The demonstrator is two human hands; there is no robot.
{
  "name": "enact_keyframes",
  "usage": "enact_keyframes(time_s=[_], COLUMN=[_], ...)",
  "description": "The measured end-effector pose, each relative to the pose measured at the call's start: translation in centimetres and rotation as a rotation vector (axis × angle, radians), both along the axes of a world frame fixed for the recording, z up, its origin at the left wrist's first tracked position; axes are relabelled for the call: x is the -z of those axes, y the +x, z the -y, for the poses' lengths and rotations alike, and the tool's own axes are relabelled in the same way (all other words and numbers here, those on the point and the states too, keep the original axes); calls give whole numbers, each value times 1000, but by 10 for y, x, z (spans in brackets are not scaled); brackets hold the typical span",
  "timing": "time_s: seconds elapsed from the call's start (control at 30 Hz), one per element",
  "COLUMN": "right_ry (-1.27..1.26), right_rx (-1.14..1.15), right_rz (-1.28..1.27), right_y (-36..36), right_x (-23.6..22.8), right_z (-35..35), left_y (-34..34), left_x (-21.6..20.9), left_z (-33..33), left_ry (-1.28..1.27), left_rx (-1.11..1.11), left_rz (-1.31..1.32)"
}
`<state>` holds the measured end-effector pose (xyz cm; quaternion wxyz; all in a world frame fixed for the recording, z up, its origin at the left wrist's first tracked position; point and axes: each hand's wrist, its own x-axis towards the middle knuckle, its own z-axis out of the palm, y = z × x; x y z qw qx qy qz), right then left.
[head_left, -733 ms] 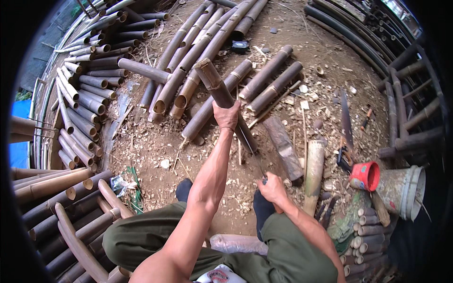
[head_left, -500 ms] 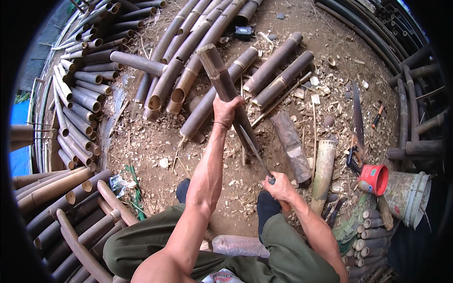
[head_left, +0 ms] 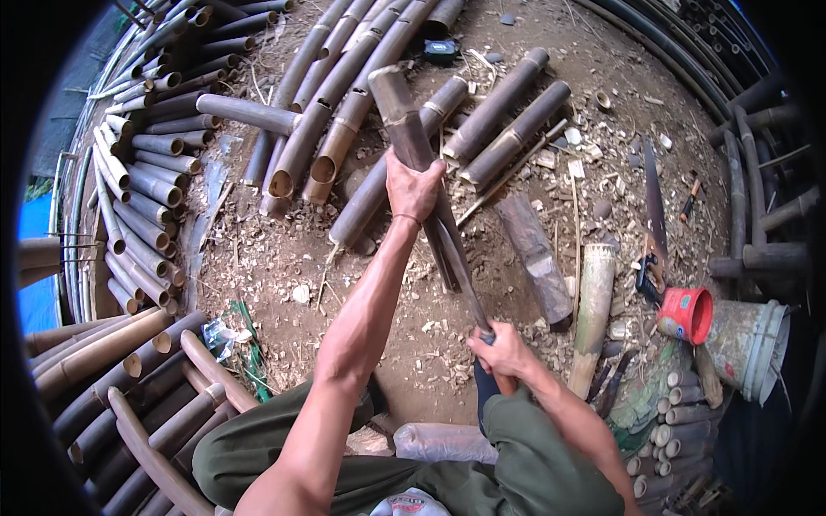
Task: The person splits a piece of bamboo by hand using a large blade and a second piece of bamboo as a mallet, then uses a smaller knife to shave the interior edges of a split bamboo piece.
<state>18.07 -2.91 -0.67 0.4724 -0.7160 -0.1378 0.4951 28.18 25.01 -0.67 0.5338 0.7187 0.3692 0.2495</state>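
My left hand [head_left: 413,187] is closed round a dark brown bamboo piece [head_left: 397,103] with a pale node near its far end. The piece stands tilted, leaning away to the upper left, its near end low over the ground. In my right hand [head_left: 506,351], fingers wrapped round the handle, is a machete [head_left: 465,279]. Its long blade lies along the right side of the bamboo, pointing up toward my left hand. Part of the blade's upper end is hard to tell from the bamboo. Beyond my left hand lies another bamboo length [head_left: 366,211].
Wood chips cover the dirt floor. A split log block [head_left: 535,258] and a pale bamboo post [head_left: 595,292] lie right of the machete. Further right are a handsaw [head_left: 656,206], a red tub [head_left: 686,315] and a grimy white bucket [head_left: 742,348]. Bamboo tubes [head_left: 155,181] are stacked left.
My right hand with the machete has shifted slightly left and down. The blade is turned closer along the bamboo. The bamboo in my left hand has tipped a little more upright.
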Motion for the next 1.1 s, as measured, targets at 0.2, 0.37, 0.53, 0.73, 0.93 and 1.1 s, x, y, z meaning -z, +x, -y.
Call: enact_keyframes(time_s=[0.2, 0.37, 0.53, 0.73, 0.93, 1.1], right_ry=[-45, -24, 4, 60, 78, -121], right_rx=[-49, 19, 11, 28, 25, -157], right_rz=[-575, -892, -847, -872, -665, 479], right_y=[31, 34, 21, 15, 11, -6], right_x=[-73, -74, -21, -10, -18, -52], right_z=[98, 160, 143, 130, 125, 144], left_y=[-33, -40, -57, -133, -195, -204], left_x=[-17, -4, 46, 12, 38, 41], left_z=[88, 141, 113, 71, 78, 76], left_ry=[370, 317, 281, 350, 574, 534], left_rx=[707, 1132, 1115, 938, 762, 698], left_rz=[41, -323, -474, -903, -700, -638])
